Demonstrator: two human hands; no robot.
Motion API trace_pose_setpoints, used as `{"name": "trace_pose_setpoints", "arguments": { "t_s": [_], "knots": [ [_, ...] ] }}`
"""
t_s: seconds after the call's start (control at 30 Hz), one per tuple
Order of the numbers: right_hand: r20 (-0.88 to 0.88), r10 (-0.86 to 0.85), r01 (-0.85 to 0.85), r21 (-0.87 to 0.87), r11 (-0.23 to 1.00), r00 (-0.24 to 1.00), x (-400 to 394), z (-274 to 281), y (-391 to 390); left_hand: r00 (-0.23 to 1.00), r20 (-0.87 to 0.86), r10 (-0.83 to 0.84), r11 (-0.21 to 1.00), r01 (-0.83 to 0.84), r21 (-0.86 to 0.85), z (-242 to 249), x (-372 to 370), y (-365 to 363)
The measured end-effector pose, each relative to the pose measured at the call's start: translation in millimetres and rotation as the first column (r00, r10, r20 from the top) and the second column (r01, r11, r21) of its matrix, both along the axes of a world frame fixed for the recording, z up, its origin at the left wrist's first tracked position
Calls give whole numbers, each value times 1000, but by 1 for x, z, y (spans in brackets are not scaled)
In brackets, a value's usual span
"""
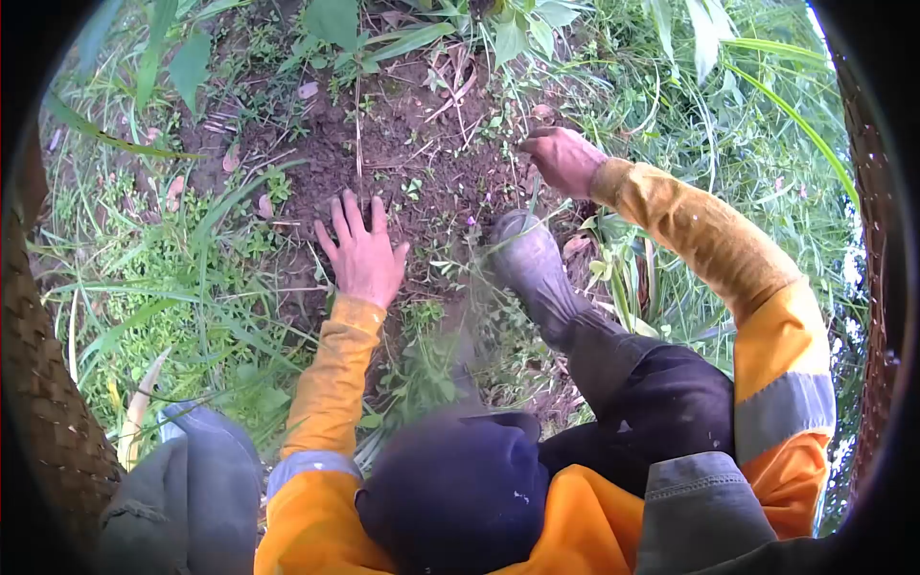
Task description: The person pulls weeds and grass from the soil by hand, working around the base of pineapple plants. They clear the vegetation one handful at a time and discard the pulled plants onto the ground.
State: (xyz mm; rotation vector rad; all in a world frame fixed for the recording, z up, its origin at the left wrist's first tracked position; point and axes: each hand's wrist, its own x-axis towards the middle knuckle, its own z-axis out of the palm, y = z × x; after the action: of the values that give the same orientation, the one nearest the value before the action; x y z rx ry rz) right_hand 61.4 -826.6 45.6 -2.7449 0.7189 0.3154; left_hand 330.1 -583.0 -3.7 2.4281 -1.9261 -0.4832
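Observation:
My left hand (366, 257) lies on the dark soil with its fingers spread, its fingertips at the lower end of a thin pale line (359, 115), a cord or dry stem, running up the view. To the right, my right hand (565, 161) is low over the ground, thumb and fingers drawn together beside a thin upright strand. What it pinches is too small to make out. Below that hand, a muddy boot (527, 257) stands on the soil. Both arms wear dirty orange sleeves with grey bands.
A dark cap (450, 494) fills the lower middle. Grey cloth (216, 498) shows at lower left, and more at lower right. Woven brown edges (43, 402) frame both sides. Grass and weeds (163, 259) surround the bare soil (412, 144), with broad leaves (331, 21) hanging above.

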Motion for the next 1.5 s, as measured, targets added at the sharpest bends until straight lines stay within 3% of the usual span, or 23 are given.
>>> {"name": "trace_pose_setpoints", "arguments": {
  "t_s": [0.03, 0.13, 0.27, 0.33, 0.43, 0.5, 0.57, 0.6, 0.67, 0.73, 0.83, 0.87, 0.93, 1.0, 1.1, 1.13, 1.2, 1.3, 1.33, 1.4, 1.43, 1.5],
  "knots": [
    [75, 6, -10, 46, 999, 997, 6, -8, -12, 1000, -25, -4, 1000, 3, -14, 4, -6, 10],
    [280, -56, 70, -42, 997, 958, 34, -56, -42, 992, -124, 14, 1000, -16, -15, 11, -32, 44],
    [-188, -194, 139, -271, 953, 963, 65, -105, -71, 971, -227, 71, 993, -46, 113, 25, -54, 67],
    [-400, -83, 42, -109, 993, 913, 65, -122, -104, 946, -310, 96, 978, -31, 207, 43, -53, 66],
    [-453, -84, 16, -151, 988, 888, 86, -111, -105, 883, -433, 181, 966, -76, 249, 68, -42, 58],
    [-371, -20, -38, -148, 988, 928, 119, -102, -109, 920, -391, 36, 992, 15, 128, 84, -24, 42],
    [-248, 37, -69, -122, 990, 968, 167, -106, -112, 981, -128, -148, 989, 149, 0, 96, -11, 32],
    [-203, 58, -86, -132, 988, 977, 193, -94, -121, 977, -107, -187, 982, 189, 8, 100, -6, 26],
    [-163, 103, -123, -121, 985, 981, 196, -86, -130, 962, -33, -272, 962, 273, 8, 113, 12, 7],
    [-229, 156, -186, -119, 975, 961, 160, -98, -131, 935, 44, -352, 936, 353, -9, 121, 17, 1],
    [-457, 351, -413, -39, 910, 817, 92, -138, -120, 945, 42, -324, 937, 315, 150, 134, 15, -5],
    [-444, 451, -502, 2, 865, 775, 92, -144, -104, 948, 60, -314, 938, 300, 172, 140, 19, -12],
    [-185, 567, -548, 144, 824, 803, 102, -128, -55, 953, 3, -302, 911, 287, 297, 158, 17, -13],
    [189, 459, -496, 393, 774, 868, 110, -63, -2, 952, -134, -273, 850, 305, 430, 152, 15, -23],
    [-19, 280, -278, 72, 958, 960, 111, -85, -38, 924, -163, -345, 740, 375, 558, 112, 29, -46],
    [-73, 202, -205, -46, 978, 977, 112, -96, -54, 939, -106, -327, 763, 329, 557, 116, 27, -50],
    [38, -19, 25, -148, 989, 999, 94, -112, -95, 960, 9, -279, 813, 231, 535, 124, 21, -63],
    [38, -326, 329, -123, 936, 944, 65, -138, -123, 968, -225, -110, 979, 144, 142, 78, 20, -59],
    [43, -403, 405, -107, 908, 914, 61, -152, -128, 945, -293, -147, 960, 208, 187, 65, 23, -52],
    [-189, -209, 177, -174, 969, 959, 48, -124, -126, 884, -426, -192, 914, 318, 250, 53, 32, -43],
    [-308, -106, 49, -188, 981, 945, 44, -114, -126, 926, -336, -173, 867, 305, 395, 78, 27, -40],
    [-270, -207, 148, -223, 964, 940, 43, -109, -120, 937, -329, -116, 895, 242, 375, 44, 46, -34]
  ]
}}
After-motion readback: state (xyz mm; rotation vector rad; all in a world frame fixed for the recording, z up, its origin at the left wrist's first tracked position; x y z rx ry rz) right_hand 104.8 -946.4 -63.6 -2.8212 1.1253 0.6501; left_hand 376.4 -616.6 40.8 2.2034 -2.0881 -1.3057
